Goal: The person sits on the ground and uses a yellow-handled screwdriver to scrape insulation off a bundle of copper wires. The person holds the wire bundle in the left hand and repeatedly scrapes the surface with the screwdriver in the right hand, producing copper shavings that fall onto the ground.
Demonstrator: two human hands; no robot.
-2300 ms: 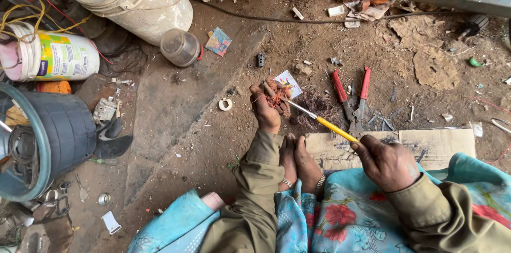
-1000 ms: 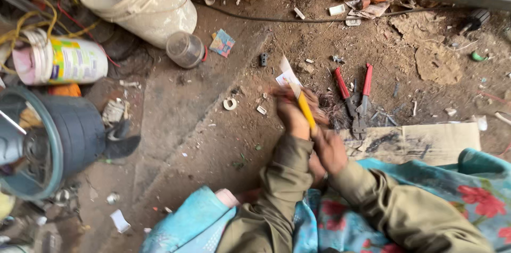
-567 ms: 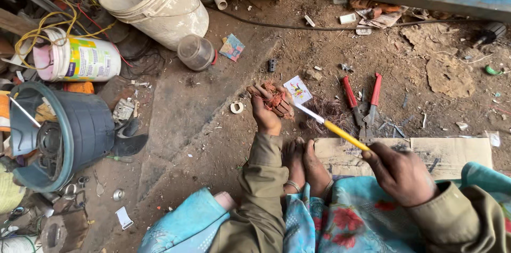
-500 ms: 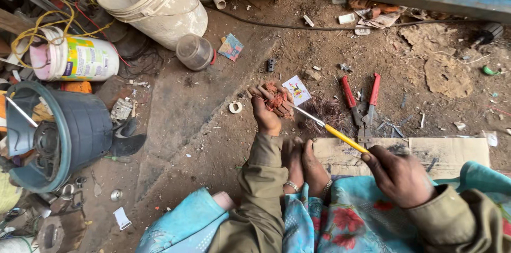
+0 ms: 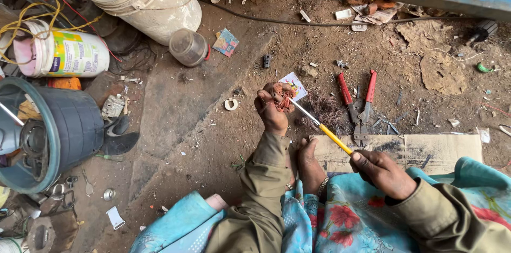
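While the head view looks down on a dirt floor (image 5: 213, 141), the left hand (image 5: 272, 109) sits mid-frame, grip closed around a small reddish copper-wire bundle (image 5: 285, 102), fist tilted up. The right hand (image 5: 380, 170), lower right of centre, has its grip closed on the yellow handle of a screwdriver (image 5: 319, 126); the thin metal shaft runs up-left and the tip is in the bundle. Compared with half a second ago the left fingers have curled in from a more open palm and the tip now sits right in the wire, so the picking at the coil looks under way, not paused. A second back both hands were bunched together; now they are apart again along the tool.

Materials: wire fine, coppery, tangled. A dark frizzy wire pile (image 5: 324, 112) lies on the floor just right of the left hand. Red-handled cutters (image 5: 357, 105) lie open beside it, metal jaws resting at the edge of a flat cardboard sheet (image 5: 426, 149). White plastic bucket (image 5: 146, 0) upper left, scuffed, lying tilted. Clear cup (image 5: 188, 47) on its side next to it. Dark round motor housing (image 5: 53, 136) at the left edge. Bare foot (image 5: 310, 162) between the forearms, floral blue cloth (image 5: 346, 216) over the lap.
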